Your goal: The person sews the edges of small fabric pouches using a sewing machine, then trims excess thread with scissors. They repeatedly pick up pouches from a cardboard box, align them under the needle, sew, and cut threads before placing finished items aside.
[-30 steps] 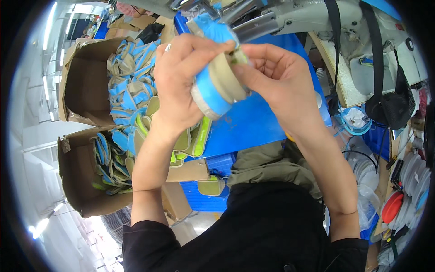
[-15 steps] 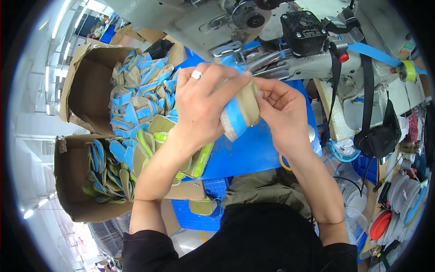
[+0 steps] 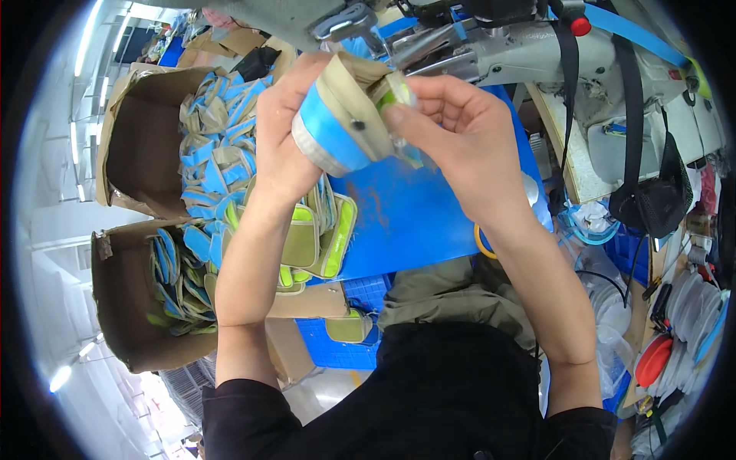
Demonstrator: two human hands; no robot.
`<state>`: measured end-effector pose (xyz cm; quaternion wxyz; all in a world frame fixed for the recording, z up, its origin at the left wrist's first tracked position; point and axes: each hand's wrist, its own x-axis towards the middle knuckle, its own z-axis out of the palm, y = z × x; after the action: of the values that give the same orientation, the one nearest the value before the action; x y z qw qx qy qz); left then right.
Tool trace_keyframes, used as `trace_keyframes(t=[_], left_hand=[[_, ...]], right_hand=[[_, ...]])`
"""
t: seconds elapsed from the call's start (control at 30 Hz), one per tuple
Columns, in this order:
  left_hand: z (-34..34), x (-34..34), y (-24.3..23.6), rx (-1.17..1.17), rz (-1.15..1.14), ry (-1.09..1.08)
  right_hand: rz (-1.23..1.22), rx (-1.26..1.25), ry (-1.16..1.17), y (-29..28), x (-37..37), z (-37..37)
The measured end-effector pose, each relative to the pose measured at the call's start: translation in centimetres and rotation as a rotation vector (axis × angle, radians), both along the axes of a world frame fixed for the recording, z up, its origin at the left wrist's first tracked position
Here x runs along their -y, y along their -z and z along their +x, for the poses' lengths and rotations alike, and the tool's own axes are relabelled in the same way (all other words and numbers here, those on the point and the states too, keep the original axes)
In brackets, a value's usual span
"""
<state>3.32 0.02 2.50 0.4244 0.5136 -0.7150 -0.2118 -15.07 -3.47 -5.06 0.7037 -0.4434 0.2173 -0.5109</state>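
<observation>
A curved fabric piece [image 3: 333, 111] in beige with a blue band, a pale rim and a dark dot is held up in front of the sewing machine. My left hand [image 3: 284, 123] grips it from behind and the left, its fingertips mostly hidden. My right hand [image 3: 452, 130] pinches its right side at a lime-green part [image 3: 395, 92], with the other fingers curled. Below, pouches in olive and lime [image 3: 333, 238] overlap on the blue work surface [image 3: 406, 215], next to a pile of blue and beige fabric pieces [image 3: 215, 142].
A sewing machine [image 3: 529, 54] with hanging black straps [image 3: 629, 130] spans the top. Two cardboard boxes [image 3: 142, 142] stand at the left, the nearer one [image 3: 126, 299] beside padded pieces. Stacked tape rolls [image 3: 675, 345], one red [image 3: 653, 356], sit at the lower right. An orange ring [image 3: 481, 241] is by my right forearm.
Since half a second ago both hands and the piece have moved up and left in view. The piece has turned, showing more of its inside and green part.
</observation>
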Motion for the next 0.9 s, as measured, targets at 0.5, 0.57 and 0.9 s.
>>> trace_keyframes(t=[0.5, 0.57, 0.9], left_hand=[[-1.3, -0.2, -0.7, 0.685, -0.329, -0.053], [-2.4, -0.7, -0.6, 0.760, -0.385, -0.098], [-2.4, -0.6, -0.5, 0.893, -0.502, -0.130]], right_hand=[[0.026, -0.001, -0.001, -0.1, -0.2, 0.1], [0.036, -0.061, 0.033, -0.3, -0.2, -0.2], [0.099, -0.022, 0.075, -0.5, -0.6, 0.4]])
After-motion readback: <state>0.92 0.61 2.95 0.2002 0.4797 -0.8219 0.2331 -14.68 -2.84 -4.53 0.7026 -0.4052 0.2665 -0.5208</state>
